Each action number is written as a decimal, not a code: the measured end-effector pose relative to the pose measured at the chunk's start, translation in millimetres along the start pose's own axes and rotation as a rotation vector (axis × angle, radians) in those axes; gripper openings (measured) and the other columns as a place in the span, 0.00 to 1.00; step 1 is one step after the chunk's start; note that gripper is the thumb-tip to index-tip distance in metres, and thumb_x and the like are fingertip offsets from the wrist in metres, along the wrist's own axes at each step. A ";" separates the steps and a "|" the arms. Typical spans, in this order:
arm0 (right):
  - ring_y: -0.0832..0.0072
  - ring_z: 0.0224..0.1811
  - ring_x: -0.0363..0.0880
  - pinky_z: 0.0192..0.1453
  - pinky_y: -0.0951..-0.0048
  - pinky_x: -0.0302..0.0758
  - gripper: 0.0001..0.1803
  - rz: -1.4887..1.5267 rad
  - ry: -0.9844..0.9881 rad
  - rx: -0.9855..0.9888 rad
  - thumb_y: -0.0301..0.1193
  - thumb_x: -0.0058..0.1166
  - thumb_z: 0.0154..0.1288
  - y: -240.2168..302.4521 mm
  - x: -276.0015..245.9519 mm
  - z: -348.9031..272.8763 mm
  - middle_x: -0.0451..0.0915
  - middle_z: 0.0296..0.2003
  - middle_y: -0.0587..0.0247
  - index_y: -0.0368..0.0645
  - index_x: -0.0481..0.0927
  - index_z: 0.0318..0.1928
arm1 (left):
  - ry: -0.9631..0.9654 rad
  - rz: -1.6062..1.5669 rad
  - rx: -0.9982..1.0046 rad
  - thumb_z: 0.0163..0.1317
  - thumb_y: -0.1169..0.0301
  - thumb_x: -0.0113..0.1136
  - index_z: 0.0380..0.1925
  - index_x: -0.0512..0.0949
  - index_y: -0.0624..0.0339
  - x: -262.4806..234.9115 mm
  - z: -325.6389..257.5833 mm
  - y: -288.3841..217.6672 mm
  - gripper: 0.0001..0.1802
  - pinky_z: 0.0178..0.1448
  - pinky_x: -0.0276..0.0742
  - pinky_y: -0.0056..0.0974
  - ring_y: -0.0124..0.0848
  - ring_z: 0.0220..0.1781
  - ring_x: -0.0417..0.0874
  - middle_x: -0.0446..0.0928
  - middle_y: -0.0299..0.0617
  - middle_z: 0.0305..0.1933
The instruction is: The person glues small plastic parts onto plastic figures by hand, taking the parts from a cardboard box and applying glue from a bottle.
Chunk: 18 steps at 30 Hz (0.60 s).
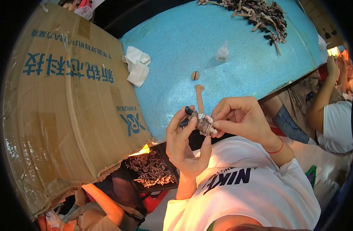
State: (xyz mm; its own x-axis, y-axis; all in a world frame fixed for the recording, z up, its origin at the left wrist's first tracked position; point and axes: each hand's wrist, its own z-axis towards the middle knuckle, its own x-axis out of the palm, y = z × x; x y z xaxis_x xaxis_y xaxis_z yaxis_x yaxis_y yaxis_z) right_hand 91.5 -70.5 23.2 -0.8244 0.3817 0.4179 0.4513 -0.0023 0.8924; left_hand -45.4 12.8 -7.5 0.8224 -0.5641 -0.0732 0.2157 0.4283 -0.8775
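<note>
Just off the near edge of the blue table, a small toy figure (203, 125) with a brown-grey body, pale ends and dark boot-like feet is held between both hands. My left hand (188, 148) grips its dark-footed side with thumb and fingers. The thumb and fingertips of my right hand (240, 119) pinch its pale end; those fingers partly cover it. Beyond the figure, a long tan piece with a flared end (200, 96) lies on the table. A small round brown piece with a groove (195, 75) sits farther back.
A white squeeze bottle (222, 53) stands on the blue table (165, 65). Crumpled white tissue (137, 66) lies beside a large cardboard sheet (68, 104) at left. Many small parts (257, 17) are heaped at the back. Below left is a bin of brown parts (150, 169). Other people sit on both sides.
</note>
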 end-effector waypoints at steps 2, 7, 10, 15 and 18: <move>0.76 0.31 0.79 0.34 0.81 0.79 0.03 -0.012 0.008 -0.010 0.17 0.54 0.54 0.2 0.1 -0.9 0.77 0.29 0.58 0.30 0.73 0.29 | -0.002 0.008 0.006 0.41 0.86 0.58 0.45 0.73 0.69 1.2 -0.2 1.4 0.25 0.53 0.73 0.42 0.48 0.53 0.74 0.65 0.60 0.54; 0.77 0.30 0.79 0.33 0.81 0.80 0.11 -0.141 0.027 0.016 0.17 0.55 0.52 9.1 0.6 -1.4 0.75 0.35 0.58 0.32 0.69 0.37 | 0.013 0.032 0.013 0.40 0.84 0.59 0.44 0.74 0.69 1.8 0.7 0.2 0.24 0.50 0.75 0.40 0.46 0.52 0.75 0.67 0.60 0.52; 0.78 0.29 0.79 0.30 0.80 0.80 0.19 -0.154 0.082 0.009 0.16 0.55 0.50 12.8 -3.9 1.0 0.74 0.39 0.57 0.35 0.64 0.43 | 0.023 0.062 0.001 0.39 0.84 0.60 0.42 0.74 0.69 2.9 2.2 -4.2 0.24 0.47 0.77 0.39 0.46 0.50 0.76 0.69 0.61 0.50; 0.79 0.27 0.78 0.27 0.82 0.77 0.25 -0.032 0.130 0.014 0.14 0.53 0.47 12.8 -5.1 4.6 0.73 0.41 0.55 0.37 0.60 0.47 | 0.036 0.170 0.056 0.39 0.81 0.60 0.41 0.74 0.68 6.2 5.9 -8.8 0.23 0.44 0.79 0.38 0.46 0.45 0.79 0.70 0.61 0.48; 0.81 0.27 0.77 0.26 0.83 0.75 0.26 -0.044 0.100 0.001 0.14 0.52 0.45 13.9 -3.8 2.5 0.72 0.41 0.56 0.37 0.61 0.47 | 0.051 0.220 0.092 0.39 0.80 0.60 0.41 0.74 0.69 8.1 6.3 -9.6 0.22 0.42 0.80 0.38 0.46 0.44 0.80 0.70 0.60 0.47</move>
State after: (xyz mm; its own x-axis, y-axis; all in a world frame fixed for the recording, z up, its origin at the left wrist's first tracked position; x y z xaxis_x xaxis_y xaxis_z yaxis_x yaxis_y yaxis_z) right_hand 101.7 -69.7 33.6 -0.8734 0.2876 0.3931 0.4141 0.0134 0.9101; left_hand -37.5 8.6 3.3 0.8280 -0.4836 -0.2839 0.0831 0.6065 -0.7907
